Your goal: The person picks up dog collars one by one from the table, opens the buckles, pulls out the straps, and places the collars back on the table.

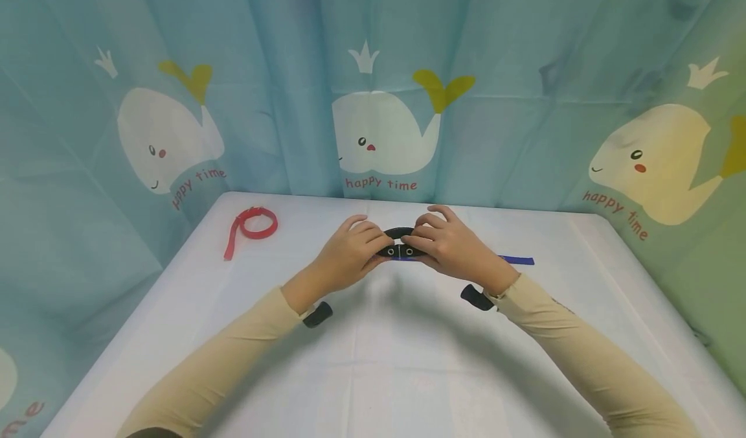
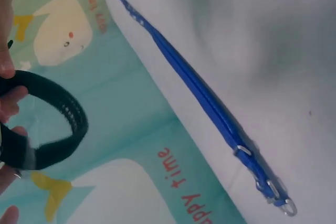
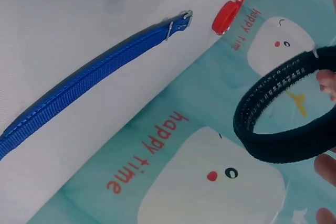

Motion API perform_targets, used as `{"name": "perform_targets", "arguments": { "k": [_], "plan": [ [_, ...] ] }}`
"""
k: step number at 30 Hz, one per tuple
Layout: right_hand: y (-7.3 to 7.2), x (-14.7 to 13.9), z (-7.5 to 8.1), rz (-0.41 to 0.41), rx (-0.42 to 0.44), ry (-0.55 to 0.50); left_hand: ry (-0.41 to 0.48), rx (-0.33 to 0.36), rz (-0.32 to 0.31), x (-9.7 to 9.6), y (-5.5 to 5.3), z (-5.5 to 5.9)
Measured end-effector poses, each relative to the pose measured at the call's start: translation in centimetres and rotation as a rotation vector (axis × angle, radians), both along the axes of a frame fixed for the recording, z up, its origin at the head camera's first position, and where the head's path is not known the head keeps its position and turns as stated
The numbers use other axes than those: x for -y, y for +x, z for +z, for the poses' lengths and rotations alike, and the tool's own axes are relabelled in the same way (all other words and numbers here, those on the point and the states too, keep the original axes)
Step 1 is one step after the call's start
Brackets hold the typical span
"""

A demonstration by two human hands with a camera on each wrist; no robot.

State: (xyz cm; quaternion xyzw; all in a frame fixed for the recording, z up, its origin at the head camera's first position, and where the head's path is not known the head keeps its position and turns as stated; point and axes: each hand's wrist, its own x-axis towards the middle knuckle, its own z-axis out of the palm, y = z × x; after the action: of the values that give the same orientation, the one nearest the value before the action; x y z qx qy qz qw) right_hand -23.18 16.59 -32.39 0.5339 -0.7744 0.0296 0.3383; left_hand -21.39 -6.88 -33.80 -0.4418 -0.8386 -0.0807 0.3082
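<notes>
Clearly, left hand (image 1: pixel 348 253) and right hand (image 1: pixel 450 243) pinch the black band (image 3: pixel 289 148) between them.

Around me hangs a blue-green curtain (image 1: pixel 297 101), greener at the right, printed with white whales (image 1: pixel 381 133), crowns (image 1: pixel 364 59) and red "happy time" lettering (image 1: pixel 381 184), its soft folds meeting a white-covered table (image 1: pixel 402 380).

We saw a white table (image 1: pixel 373 373) with a blue curtain (image 1: pixel 291 69) behind it. White whales (image 1: pixel 384 133) were on the curtain, with yellow tails (image 1: pixel 444 93), white crowns (image 1: pixel 364 61) above them and red words (image 1: pixel 381 184) below that said "happy time". Near the table's far left corner we saw a red strap (image 1: pixel 262 233), curled in a ring with one end sticking out. We also saw a blue strap (image 2: pixel 206 102) stretched out long on the table, with shiny metal bits (image 2: pixel 272 190) at one end.
</notes>
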Motion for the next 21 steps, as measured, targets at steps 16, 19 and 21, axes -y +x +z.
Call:
{"name": "perform_targets", "arguments": {
  "k": [16, 19, 21],
  "plan": [
    [0.2, -0.5, 0.3, 0.0, 0.061, -0.015, 0.024, -0.099, -0.023, 0.5, -0.2, -0.4],
    [0.4, 0.0, 0.2, 0.027, 0.071, -0.024, 0.023, -0.128, -0.025, 0.1, -0.2, -0.5],
    [0.5, 0.3, 0.1, 0.045, 0.075, -0.032, 0.024, -0.148, -0.024, -0.1, -0.1, -0.5]
  ]
}}
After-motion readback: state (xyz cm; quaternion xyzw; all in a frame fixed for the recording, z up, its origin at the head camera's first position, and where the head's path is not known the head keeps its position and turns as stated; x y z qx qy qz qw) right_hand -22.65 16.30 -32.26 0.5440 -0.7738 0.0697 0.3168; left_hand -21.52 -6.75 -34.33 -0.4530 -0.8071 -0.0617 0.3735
